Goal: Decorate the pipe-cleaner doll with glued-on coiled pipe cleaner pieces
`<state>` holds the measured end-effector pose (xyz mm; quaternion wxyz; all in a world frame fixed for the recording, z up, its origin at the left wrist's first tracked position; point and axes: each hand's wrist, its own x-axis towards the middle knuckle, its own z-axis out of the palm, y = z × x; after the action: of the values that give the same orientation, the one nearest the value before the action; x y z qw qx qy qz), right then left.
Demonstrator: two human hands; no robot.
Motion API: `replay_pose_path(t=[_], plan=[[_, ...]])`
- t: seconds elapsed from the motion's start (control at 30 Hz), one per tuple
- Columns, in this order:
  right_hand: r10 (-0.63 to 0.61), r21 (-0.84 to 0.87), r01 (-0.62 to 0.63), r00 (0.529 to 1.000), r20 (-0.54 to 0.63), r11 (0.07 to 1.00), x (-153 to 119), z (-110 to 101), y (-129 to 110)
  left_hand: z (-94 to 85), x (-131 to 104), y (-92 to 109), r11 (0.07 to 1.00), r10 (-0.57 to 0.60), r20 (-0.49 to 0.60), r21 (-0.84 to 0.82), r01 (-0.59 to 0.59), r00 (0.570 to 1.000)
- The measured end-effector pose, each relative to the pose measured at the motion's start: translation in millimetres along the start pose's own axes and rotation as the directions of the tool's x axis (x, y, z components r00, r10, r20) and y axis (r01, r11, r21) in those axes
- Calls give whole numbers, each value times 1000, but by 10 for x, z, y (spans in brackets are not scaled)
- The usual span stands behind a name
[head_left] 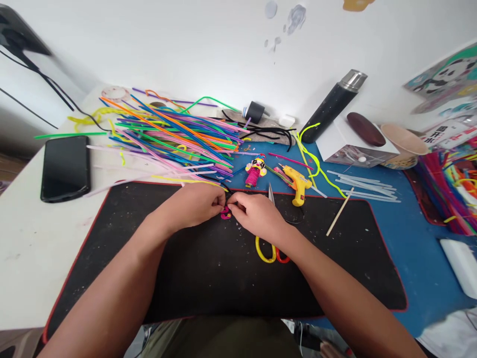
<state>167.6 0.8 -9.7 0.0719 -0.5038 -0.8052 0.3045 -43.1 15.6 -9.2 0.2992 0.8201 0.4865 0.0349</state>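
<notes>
Over the black mat my left hand and my right hand meet fingertip to fingertip, both closed in a pinch. Between them shows a small, curled magenta pipe cleaner, partly hidden by the fingers. Under my right wrist lie scissors with yellow and red handles, blade tips pointing away from me. Just beyond the hands rests a small pipe-cleaner doll with a magenta body and yellow side puffs. A yellow glue gun is to its right.
Colourful pipe cleaners are heaped at the back left, near a black phone. Toward the right are a wooden stick, clear glue sticks, a black thermos and a white box. A red-edged black mat covers the front.
</notes>
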Motion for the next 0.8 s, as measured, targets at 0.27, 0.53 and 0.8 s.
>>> replay_pose_path(t=[0.27,0.53,0.8], plan=[[1,118,6,998,-60,993,-50,36,61,-16,12,-11,1000,6,27,7,-7,1000],[1,107,5,998,-65,994,-82,41,53,-97,-3,-34,997,-19,70,-67,24,997],[-38,68,43,997,-65,997,-78,61,68,-35,10,-27,999,-34,60,-18,35,998]])
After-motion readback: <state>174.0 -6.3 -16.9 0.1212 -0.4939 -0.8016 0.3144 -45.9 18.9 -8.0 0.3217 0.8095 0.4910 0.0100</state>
